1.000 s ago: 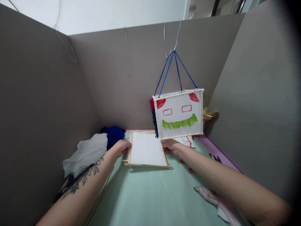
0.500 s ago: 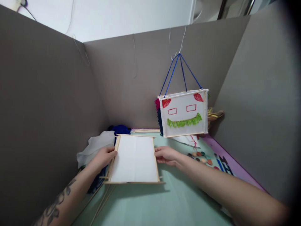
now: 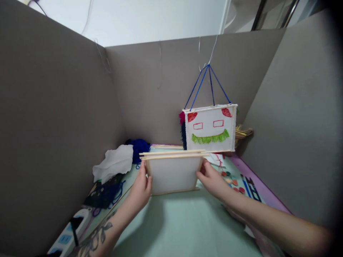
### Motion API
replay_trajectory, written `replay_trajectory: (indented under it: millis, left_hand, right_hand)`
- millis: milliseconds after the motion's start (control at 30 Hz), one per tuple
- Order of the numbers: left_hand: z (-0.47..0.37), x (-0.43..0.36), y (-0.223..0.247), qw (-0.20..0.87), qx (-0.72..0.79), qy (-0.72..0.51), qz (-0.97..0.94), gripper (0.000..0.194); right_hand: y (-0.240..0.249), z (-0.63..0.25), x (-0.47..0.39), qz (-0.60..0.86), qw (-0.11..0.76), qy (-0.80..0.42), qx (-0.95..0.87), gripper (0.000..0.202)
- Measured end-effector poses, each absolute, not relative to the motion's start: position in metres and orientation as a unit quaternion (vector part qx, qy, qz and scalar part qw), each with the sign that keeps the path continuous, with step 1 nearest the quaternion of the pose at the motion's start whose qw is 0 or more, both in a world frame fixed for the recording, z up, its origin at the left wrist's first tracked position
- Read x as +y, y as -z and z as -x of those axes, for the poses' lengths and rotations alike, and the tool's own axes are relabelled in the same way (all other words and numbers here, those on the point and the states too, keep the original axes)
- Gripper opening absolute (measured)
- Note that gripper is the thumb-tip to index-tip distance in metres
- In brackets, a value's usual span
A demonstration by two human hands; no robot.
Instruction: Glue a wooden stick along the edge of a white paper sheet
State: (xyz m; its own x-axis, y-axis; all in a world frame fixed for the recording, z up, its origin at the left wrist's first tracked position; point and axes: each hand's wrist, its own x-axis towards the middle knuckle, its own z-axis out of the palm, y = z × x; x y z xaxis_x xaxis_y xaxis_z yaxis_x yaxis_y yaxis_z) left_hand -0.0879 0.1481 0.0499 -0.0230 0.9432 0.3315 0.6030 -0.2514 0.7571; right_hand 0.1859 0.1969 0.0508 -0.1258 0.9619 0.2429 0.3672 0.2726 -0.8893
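So I've got just one camera, worn on my head, looking forward and angled down along my forearms (image 3: 257,214). They come in from the bottom corners, super close to the lens, and my fingers (image 3: 149,184) sit fairly near, a bit below center. Past them I get the surface (image 3: 179,228) stretching away, then the grey back wall (image 3: 144,107) facing me roughly head-on.
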Motion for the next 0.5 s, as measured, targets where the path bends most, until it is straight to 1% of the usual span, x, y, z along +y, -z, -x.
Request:
replay_trajectory:
  millis: [100,200,333,433,500]
  left_hand:
    - [0.085,0.148,-0.036,0.215,0.568,-0.419,-0.675,0.07]
    - [0.086,0.149,-0.034,0.2,0.568,-0.413,-0.683,0.066]
    - [0.085,0.153,-0.038,0.209,0.577,-0.396,-0.683,0.07]
    - [0.081,0.155,-0.04,0.221,0.596,-0.386,-0.668,0.07]
    - [0.079,0.156,-0.041,0.231,0.605,-0.384,-0.658,0.069]
  right_hand:
    - [-0.037,-0.19,0.196,0.536,0.409,-0.341,-0.655,0.037]
    - [-0.039,-0.19,0.197,0.535,0.393,-0.346,-0.663,0.033]
    - [-0.047,-0.187,0.201,0.537,0.363,-0.368,-0.667,0.032]
    - [-0.046,-0.185,0.204,0.531,0.379,-0.379,-0.657,0.04]
    - [-0.044,-0.186,0.206,0.526,0.391,-0.384,-0.65,0.04]
